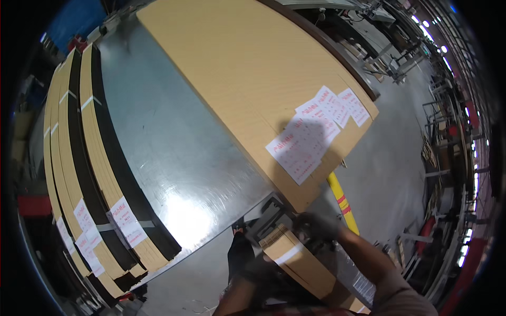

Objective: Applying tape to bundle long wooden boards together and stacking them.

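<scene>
A bundle of tan cardboard strips (311, 271) with a white band round it lies at the lower middle, slanting toward me. My left hand (258, 269), in a dark glove, is at the bundle's left side; its fingers are mostly lost in shadow. By the bundle's far end is my right hand (316, 226), also in a dark glove, with its fingers curled in. What they hold, if anything, is hidden. A dark metal device (263, 215) stands between the bundle and the table corner.
Large flat cardboard sheets (237, 58) with several printed white papers (308, 131) cover the right of the metal table (179, 121). Long banded bundles of cardboard strips (108, 142) line its left side. A yellow post (343, 203) stands beyond my right hand. Machinery and racks fill the right background.
</scene>
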{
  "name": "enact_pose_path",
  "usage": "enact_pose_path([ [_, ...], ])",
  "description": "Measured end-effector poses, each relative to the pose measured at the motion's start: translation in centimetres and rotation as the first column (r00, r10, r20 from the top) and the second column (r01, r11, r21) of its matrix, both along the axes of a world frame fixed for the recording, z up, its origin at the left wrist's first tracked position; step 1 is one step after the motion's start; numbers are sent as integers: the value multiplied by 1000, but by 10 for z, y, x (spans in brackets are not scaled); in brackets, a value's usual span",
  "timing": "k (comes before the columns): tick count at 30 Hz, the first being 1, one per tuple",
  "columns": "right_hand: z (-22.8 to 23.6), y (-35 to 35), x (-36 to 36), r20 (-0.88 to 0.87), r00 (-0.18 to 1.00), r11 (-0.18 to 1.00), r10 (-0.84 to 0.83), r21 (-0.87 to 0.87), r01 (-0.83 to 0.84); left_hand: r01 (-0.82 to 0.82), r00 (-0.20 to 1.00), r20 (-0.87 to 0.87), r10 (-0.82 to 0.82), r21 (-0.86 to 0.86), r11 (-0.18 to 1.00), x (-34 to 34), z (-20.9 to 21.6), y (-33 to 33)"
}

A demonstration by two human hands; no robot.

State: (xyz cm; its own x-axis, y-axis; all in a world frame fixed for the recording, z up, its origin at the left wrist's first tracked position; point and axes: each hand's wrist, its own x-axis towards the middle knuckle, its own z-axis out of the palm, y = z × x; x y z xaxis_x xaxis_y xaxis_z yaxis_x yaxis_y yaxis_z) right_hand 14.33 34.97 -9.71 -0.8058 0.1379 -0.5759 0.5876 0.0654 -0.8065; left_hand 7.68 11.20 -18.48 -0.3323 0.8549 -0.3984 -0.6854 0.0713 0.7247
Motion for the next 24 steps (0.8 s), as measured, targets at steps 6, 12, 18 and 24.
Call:
enact_pose_path([
  [6, 68, -117, 7, -313, 950, 519, 8, 813, 264, 209, 975, -71, -212, -51, 977, -9, 36, 2],
  [12, 77, -122, 9, -339, 941, 543, -19, 786, 294, 80, 842, 536, -52, -30, 996, -43, 130, -32],
  [18, 154, -79, -28, -453, 837, 685, 306, 716, 137, -137, 777, -608, -159, -411, 901, -37, 140, 31],
  [24, 113, 1, -30, 389, 812, 572, 436, 577, -583, -14, 614, -703, -360, -465, 885, -54, 139, 33],
])
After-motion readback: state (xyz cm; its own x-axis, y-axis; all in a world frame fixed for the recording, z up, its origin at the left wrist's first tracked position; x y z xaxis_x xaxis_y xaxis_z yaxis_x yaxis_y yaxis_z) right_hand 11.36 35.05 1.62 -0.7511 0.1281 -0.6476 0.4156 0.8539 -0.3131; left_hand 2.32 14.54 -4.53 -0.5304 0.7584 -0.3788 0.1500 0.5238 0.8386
